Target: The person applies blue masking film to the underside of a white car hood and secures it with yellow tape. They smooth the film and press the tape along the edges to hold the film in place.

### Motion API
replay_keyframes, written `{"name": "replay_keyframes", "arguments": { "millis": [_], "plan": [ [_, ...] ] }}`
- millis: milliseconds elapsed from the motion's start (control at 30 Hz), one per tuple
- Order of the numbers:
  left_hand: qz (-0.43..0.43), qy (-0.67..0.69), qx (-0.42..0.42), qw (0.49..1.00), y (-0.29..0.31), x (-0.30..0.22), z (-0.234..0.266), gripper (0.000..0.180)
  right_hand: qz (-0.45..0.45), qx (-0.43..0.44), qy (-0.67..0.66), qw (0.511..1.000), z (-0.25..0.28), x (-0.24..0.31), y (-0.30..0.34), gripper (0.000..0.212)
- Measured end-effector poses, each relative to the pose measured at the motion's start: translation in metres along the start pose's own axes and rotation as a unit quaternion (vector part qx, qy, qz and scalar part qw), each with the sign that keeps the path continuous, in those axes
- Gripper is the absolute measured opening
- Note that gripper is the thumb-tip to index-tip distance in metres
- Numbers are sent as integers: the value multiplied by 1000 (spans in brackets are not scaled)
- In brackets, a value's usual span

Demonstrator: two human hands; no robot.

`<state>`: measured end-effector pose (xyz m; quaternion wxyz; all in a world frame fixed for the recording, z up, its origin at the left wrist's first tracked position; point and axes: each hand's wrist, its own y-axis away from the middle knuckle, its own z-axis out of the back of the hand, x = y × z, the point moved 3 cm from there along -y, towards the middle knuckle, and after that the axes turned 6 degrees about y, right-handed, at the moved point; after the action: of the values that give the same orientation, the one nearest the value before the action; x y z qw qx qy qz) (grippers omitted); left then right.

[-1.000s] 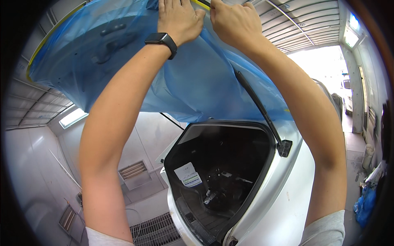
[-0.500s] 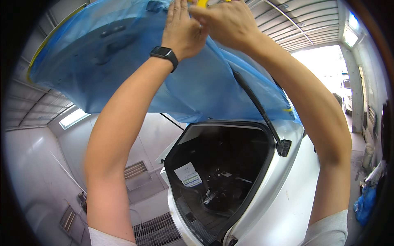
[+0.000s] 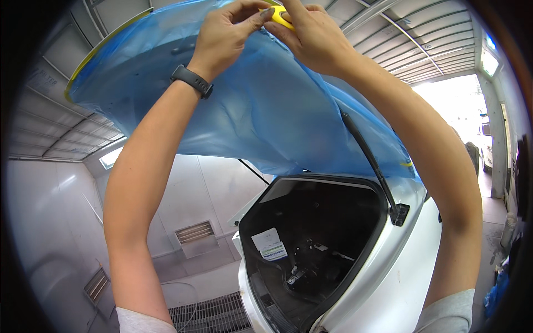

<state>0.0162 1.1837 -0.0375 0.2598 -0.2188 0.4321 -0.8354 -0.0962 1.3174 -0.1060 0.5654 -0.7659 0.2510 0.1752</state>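
Both my arms are raised to the blue plastic film (image 3: 244, 116) draped over the lifted tailgate of a white car. My right hand (image 3: 319, 39) is closed on a roll of yellow tape (image 3: 284, 18), near the top edge of the view. My left hand (image 3: 222, 41), with a black watch (image 3: 191, 81) at its wrist, pinches right beside the roll. Its thumb and fingertips meet at the tape's left side; what lies between them is too small to make out. Yellow tape (image 3: 105, 43) runs along the film's far left edge.
Below the film, the open boot (image 3: 316, 222) has a black seal around it and a white paper (image 3: 268, 244) inside. A black strut (image 3: 366, 152) props the tailgate at the right. Floor grating (image 3: 211, 313) lies at lower left. Beyond the bright doorway (image 3: 449, 97) stands a vehicle.
My left hand has come away from lying flat on the film, and its fingers now pinch beside the tape roll. The whole view has shifted, with the car lower and further right.
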Motion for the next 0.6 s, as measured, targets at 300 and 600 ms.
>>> {"name": "replay_keyframes", "arguments": {
  "millis": [300,600],
  "plan": [
    [-171,-480,-148,847,-43,-38,51,18,25,61,274,960,-13,-13,-21,45],
    [-209,-675,-32,707,-78,-39,41,13,-4,114,359,926,-52,-33,-61,21]
  ]
}}
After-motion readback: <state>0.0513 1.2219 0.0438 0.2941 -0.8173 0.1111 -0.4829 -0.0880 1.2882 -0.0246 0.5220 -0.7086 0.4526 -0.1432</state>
